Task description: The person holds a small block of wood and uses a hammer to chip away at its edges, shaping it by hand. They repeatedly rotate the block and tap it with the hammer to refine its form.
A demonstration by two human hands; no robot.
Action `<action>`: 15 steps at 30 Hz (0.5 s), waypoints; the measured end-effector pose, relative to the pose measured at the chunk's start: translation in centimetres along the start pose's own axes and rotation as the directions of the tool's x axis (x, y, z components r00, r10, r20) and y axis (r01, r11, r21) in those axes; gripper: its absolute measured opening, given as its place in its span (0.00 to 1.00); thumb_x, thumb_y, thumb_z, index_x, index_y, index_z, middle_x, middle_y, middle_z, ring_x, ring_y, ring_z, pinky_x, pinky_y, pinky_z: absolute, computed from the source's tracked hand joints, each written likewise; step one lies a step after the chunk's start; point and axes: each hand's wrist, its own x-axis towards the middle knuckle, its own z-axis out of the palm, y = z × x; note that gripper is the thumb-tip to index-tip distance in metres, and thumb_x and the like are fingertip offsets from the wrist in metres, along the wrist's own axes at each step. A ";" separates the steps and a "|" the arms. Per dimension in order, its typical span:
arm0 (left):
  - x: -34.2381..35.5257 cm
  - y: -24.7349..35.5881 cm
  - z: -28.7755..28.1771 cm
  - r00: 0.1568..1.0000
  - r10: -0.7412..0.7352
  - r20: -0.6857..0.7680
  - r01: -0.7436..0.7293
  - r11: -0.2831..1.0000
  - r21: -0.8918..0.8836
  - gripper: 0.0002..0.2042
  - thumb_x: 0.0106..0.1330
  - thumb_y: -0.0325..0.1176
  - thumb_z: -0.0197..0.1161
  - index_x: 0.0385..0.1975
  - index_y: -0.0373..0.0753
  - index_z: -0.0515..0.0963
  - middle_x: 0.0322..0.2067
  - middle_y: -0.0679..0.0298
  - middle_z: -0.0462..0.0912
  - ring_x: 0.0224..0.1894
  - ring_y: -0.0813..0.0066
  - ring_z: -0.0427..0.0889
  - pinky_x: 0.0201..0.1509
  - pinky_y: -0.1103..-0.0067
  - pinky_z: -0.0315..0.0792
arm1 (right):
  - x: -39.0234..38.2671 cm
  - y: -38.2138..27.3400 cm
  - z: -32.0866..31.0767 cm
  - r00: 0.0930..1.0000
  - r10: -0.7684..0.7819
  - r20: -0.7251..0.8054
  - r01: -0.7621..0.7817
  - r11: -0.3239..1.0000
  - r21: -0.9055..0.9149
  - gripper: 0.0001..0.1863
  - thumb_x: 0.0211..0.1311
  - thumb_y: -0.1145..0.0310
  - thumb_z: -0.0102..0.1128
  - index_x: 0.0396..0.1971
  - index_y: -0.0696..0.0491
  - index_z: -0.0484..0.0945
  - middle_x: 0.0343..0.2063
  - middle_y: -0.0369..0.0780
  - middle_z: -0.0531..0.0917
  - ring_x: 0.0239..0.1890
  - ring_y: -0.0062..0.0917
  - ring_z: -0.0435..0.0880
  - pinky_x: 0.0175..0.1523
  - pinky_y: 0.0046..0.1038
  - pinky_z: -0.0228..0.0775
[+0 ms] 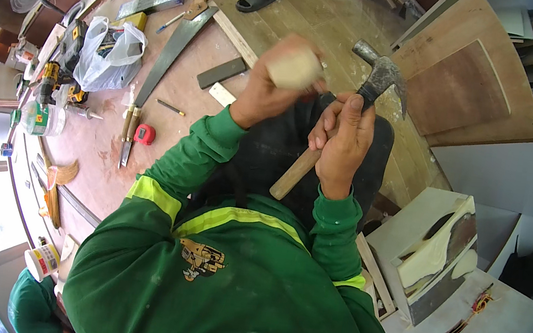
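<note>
My right hand (346, 140) is wrapped round a claw hammer (382, 79), just below its worn metal head. The wooden handle slants down toward my lap, its bare end (294, 176) below my fingers. Dark material covers the handle close to the head. To the left, my raised left hand (265, 91) is closed on a round pale thing (294, 69), smeared by motion, so its kind is unclear. A small dark piece (326, 98) shows between the two hands; whether it joins them I cannot tell.
On the workbench (99, 170) at left lie a handsaw (172, 54), chisels (128, 130), a red tape measure (144, 134), a pencil (170, 107), a sharpening stone (221, 73), a plastic bag (110, 56) and a drill (49, 78). A cabinet piece (422, 250) stands right. Someone's feet (258, 0) are ahead.
</note>
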 end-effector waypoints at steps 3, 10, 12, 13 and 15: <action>-0.2 -0.3 -1.2 0.912 0.267 0.313 -0.350 0.904 0.246 0.26 0.60 0.29 0.81 0.58 0.37 0.80 0.46 0.62 0.81 0.49 0.71 0.84 0.50 0.73 0.82 | -1.3 -0.3 -0.3 0.999 -0.032 0.025 0.031 0.999 0.032 0.20 0.86 0.50 0.53 0.51 0.54 0.70 0.24 0.32 0.72 0.17 0.12 0.68 0.20 0.19 0.62; -0.4 -1.6 -1.0 0.954 0.163 0.252 -0.197 0.974 0.114 0.47 0.51 0.39 0.89 0.66 0.38 0.61 0.45 0.56 0.80 0.47 0.68 0.85 0.51 0.73 0.82 | -2.1 -0.7 0.3 0.984 -0.121 0.132 0.119 0.993 0.022 0.18 0.85 0.53 0.55 0.49 0.55 0.71 0.24 0.32 0.76 0.16 0.11 0.70 0.19 0.18 0.62; -0.2 -1.6 -0.9 0.967 0.147 0.208 -0.180 0.972 0.148 0.51 0.47 0.42 0.91 0.66 0.37 0.60 0.42 0.57 0.82 0.44 0.71 0.85 0.49 0.74 0.82 | -1.6 -0.8 0.4 0.982 -0.110 0.151 0.110 0.994 0.005 0.19 0.87 0.52 0.50 0.50 0.56 0.71 0.25 0.36 0.78 0.16 0.13 0.71 0.19 0.19 0.64; -0.2 -1.7 -0.8 0.970 0.143 0.198 -0.172 0.975 0.138 0.50 0.47 0.41 0.91 0.66 0.37 0.60 0.41 0.56 0.82 0.44 0.71 0.85 0.48 0.75 0.82 | -1.4 -1.0 0.6 0.981 -0.103 0.161 0.105 0.994 -0.003 0.20 0.88 0.52 0.47 0.50 0.56 0.71 0.25 0.37 0.79 0.15 0.14 0.71 0.18 0.20 0.66; -0.2 -1.9 -0.8 0.974 0.135 0.181 -0.158 0.980 0.119 0.50 0.48 0.41 0.90 0.66 0.36 0.60 0.41 0.56 0.82 0.43 0.72 0.84 0.48 0.75 0.82 | -1.2 -1.1 0.8 0.988 -0.083 0.134 0.087 0.996 -0.028 0.20 0.87 0.50 0.47 0.48 0.55 0.71 0.25 0.38 0.79 0.14 0.13 0.70 0.18 0.20 0.64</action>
